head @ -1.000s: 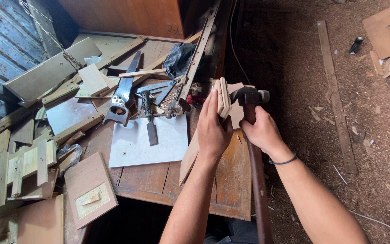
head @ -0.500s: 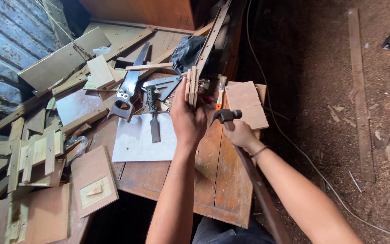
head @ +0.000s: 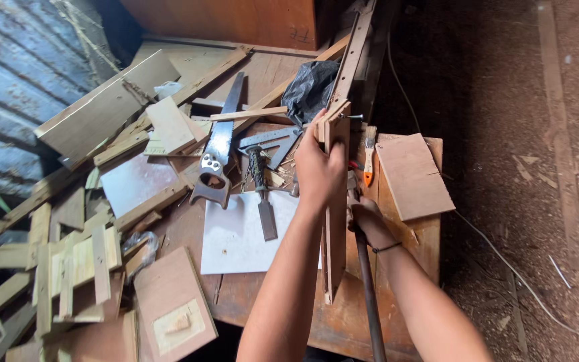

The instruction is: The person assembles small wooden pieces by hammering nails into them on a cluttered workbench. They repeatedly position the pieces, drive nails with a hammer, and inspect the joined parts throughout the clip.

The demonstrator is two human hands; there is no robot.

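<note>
My left hand [head: 319,169] grips the upper end of a long narrow wooden piece [head: 334,234]. The piece stands on its edge along the workbench [head: 397,322], and a small nail [head: 351,116] sticks out near its top. Just right of the piece, my right hand [head: 368,222] is closed around a hammer's long dark metal handle [head: 368,295]. The hammer head is hidden behind the wood and my hands.
Left of my hands lie a white sheet [head: 236,241], a chisel [head: 261,196], a handsaw [head: 218,155] and a metal square [head: 273,139]. An orange-handled brush [head: 368,158] and a plywood panel [head: 413,175] lie to the right. A black bag [head: 309,87] sits behind, wood scraps [head: 75,268] far left.
Both hands have come down from above the bench edge. The wooden piece now rests on the bench, and the hammer has dropped low beside it, its head out of sight.
</note>
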